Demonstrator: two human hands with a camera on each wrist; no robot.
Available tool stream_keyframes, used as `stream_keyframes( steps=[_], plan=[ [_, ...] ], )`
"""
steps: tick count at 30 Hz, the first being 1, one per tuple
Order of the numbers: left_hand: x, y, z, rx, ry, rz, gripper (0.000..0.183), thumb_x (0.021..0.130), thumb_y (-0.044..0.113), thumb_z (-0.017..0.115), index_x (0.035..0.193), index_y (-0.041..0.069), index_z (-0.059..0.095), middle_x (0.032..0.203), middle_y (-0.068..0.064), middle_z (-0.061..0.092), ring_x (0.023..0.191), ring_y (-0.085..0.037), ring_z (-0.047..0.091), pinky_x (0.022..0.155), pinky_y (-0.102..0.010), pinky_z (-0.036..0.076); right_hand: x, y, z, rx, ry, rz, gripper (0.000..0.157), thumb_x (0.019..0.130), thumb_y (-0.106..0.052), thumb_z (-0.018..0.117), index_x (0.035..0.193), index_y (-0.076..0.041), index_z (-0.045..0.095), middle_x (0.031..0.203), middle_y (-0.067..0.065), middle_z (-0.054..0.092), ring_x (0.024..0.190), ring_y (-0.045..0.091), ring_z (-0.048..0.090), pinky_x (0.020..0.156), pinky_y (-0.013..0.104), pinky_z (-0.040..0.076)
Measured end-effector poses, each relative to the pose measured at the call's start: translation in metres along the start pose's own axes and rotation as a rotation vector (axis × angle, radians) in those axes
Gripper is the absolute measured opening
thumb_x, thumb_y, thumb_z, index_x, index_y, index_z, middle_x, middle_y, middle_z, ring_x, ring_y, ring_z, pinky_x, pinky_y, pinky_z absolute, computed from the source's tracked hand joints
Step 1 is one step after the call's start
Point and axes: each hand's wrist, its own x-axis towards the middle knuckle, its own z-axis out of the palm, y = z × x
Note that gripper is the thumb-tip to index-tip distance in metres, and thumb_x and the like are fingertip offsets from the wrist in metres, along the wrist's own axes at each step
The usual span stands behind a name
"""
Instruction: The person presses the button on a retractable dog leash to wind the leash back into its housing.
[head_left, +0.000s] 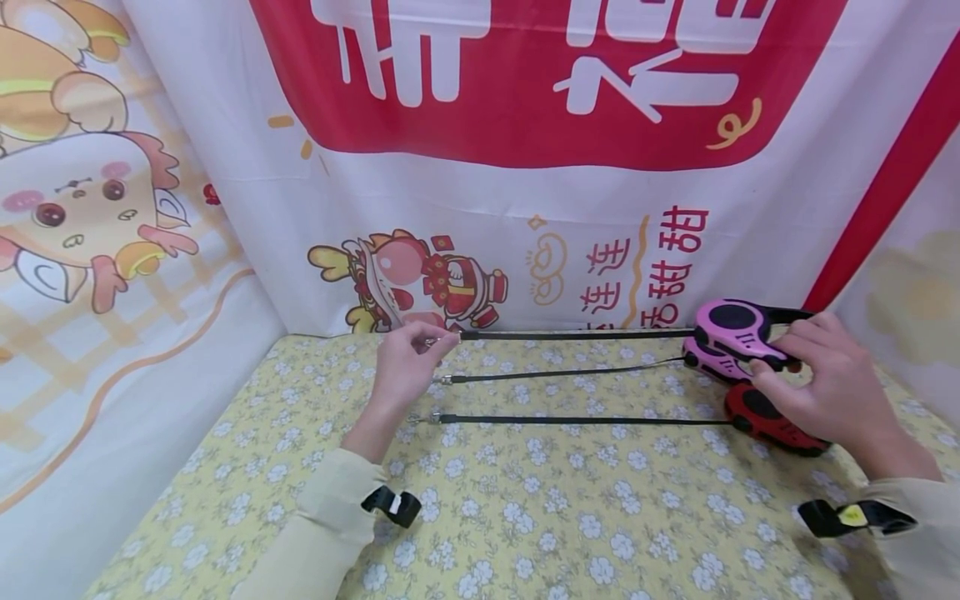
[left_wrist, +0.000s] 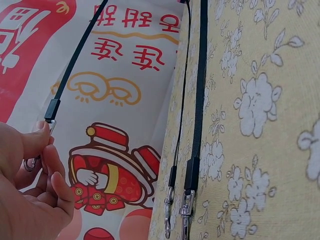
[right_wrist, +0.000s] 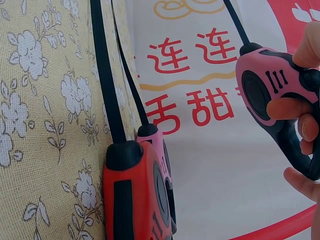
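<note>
My right hand [head_left: 840, 379] grips the black handle of a pink and black retractable dog leash [right_wrist: 265, 82], raised off the table. From it a black strap [head_left: 577, 336] runs taut to my left hand [head_left: 405, 362]. There the thumb and fingers pinch the metal snap hook [left_wrist: 33, 162] at the strap's end, partly hidden by the fingers. A second pink leash [head_left: 707, 362] lies on the table below the raised one. Nearest me is a red leash [head_left: 772, 421]. Both have their straps drawn out leftward, ending in metal hooks [left_wrist: 186, 210].
A yellow floral cloth [head_left: 525, 508] covers the table. Behind it hangs a white and red printed curtain [head_left: 465, 192], close to the table's back edge. Another printed cloth [head_left: 97, 333] hangs along the left side.
</note>
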Motion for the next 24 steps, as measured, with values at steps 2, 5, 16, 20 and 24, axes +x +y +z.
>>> stream_keyframes(
  steps=[2,5,16,20,24],
  plan=[
    [0.0004,-0.0005,0.0002,0.009,-0.003,-0.005,0.025,0.100,0.035,0.075,0.111,0.013,0.077,0.093,-0.005,0.066,0.078,-0.021,0.057,0.066,-0.031,0.046,-0.0001,-0.0001,0.0004,0.007,0.002,-0.002,0.026,0.076,-0.024,0.072,0.084,0.000,0.073,0.078,0.012,0.063,0.090,0.004,0.035,0.070,0.028,0.031],
    [0.0011,-0.0013,0.0009,0.013,-0.013,-0.024,0.023,0.101,0.035,0.074,0.111,0.014,0.076,0.093,-0.007,0.067,0.080,-0.024,0.060,0.062,-0.028,0.045,0.0001,0.0004,0.0016,0.023,0.007,-0.016,0.026,0.076,-0.025,0.072,0.083,0.000,0.073,0.078,0.011,0.063,0.090,0.001,0.034,0.070,0.028,0.031],
    [0.0021,-0.0004,0.0020,-0.006,-0.027,-0.049,0.019,0.104,0.030,0.071,0.114,0.015,0.075,0.096,-0.005,0.068,0.088,-0.033,0.066,0.059,-0.027,0.045,0.0010,0.0012,0.0030,0.022,0.007,-0.018,0.024,0.074,-0.023,0.073,0.082,-0.001,0.074,0.076,0.009,0.063,0.089,0.000,0.033,0.069,0.027,0.030],
    [0.0022,-0.0012,0.0024,0.000,-0.027,-0.044,0.019,0.103,0.031,0.071,0.113,0.016,0.075,0.092,-0.005,0.067,0.080,-0.027,0.063,0.056,-0.027,0.043,0.0012,0.0006,0.0024,0.015,0.002,-0.015,0.024,0.073,-0.023,0.074,0.082,-0.001,0.074,0.076,0.009,0.063,0.088,0.000,0.032,0.068,0.026,0.030],
    [0.0027,-0.0026,0.0033,-0.001,-0.033,-0.043,0.019,0.104,0.032,0.071,0.113,0.016,0.075,0.092,-0.005,0.067,0.077,-0.021,0.062,0.057,-0.027,0.044,0.0003,0.0002,0.0021,0.020,0.005,-0.021,0.025,0.074,-0.024,0.074,0.082,-0.001,0.074,0.076,0.009,0.063,0.088,0.000,0.032,0.068,0.026,0.030]
  ],
)
